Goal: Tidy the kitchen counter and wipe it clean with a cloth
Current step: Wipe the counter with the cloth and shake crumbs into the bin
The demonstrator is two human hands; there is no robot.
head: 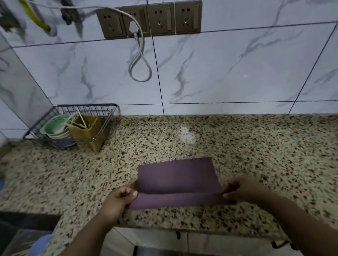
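head view, looking down, counter (250, 150) near

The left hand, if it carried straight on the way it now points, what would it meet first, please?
The left hand pinches the purple cloth at its left edge and points up and right, so it would probably meet the cloth's folded top layer first; depth is unclear.

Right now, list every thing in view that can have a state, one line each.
purple cloth: flat on the counter, near edge lifted and folding
left hand: pinches the cloth's left corner
right hand: pinches the cloth's right corner
white plug: plugged into a socket
wire basket: holds bowls and a chopstick holder
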